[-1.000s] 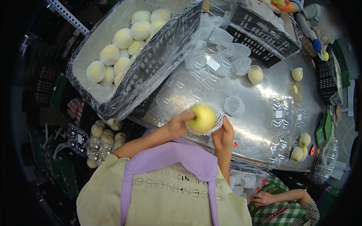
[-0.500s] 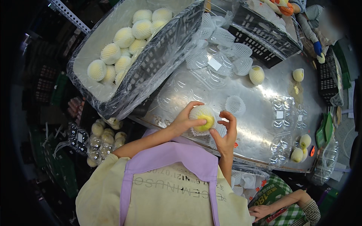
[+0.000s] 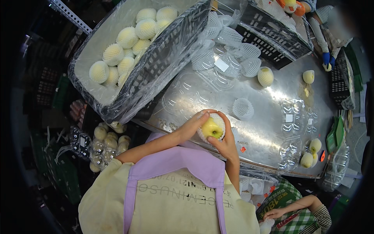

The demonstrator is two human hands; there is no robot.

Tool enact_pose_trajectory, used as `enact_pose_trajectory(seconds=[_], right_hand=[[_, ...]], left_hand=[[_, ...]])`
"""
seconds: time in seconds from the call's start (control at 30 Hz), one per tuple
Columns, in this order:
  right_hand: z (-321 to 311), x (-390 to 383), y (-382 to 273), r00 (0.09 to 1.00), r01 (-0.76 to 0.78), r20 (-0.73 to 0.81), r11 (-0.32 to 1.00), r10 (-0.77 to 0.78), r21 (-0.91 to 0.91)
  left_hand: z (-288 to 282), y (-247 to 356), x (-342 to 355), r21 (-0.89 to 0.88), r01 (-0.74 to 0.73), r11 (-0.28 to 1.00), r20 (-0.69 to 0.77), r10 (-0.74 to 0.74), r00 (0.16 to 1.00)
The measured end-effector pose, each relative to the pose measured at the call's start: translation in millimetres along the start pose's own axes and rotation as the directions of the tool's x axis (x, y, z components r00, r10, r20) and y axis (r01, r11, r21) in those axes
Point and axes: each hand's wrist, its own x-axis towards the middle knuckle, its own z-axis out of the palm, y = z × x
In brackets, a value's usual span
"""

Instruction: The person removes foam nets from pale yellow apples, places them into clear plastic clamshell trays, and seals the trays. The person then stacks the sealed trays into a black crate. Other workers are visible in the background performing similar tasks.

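So you're leaning over the bench [image 3: 269,113] in a lavender apron [image 3: 175,159], and both hands are wrapping round one yellow-green fruit [image 3: 210,127], right above the near edge. Your left hand [image 3: 194,124] is curling its fingers over the far left side, half closed on it. Your right hand [image 3: 227,141] is cupping the right side, fingers bent behind, thumb pressing near the fruit's dimple. A white foam net [image 3: 219,119] is hugging the fruit, leaving the face toward you bare.

Just past your hands, a loose foam net [image 3: 243,109] is sitting on the metal. A clear plastic tray [image 3: 187,95] is lying beyond to the left, next to a plastic-lined crate [image 3: 156,64] that's holding netted fruits [image 3: 127,38]. Further out, more foam nets [image 3: 230,37] are piling up, and one netted fruit [image 3: 265,77] is standing near them.
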Motion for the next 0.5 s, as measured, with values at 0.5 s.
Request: enact_pose_trajectory(seconds=[0.5], right_hand=[[-4.1,9.9,9.6,0.962,-0.019,-0.262,0.94,-0.076,-0.342]], left_hand=[[3.6,-0.8,1.2,0.003,0.144,0.99,-0.088,-0.144,0.986]])
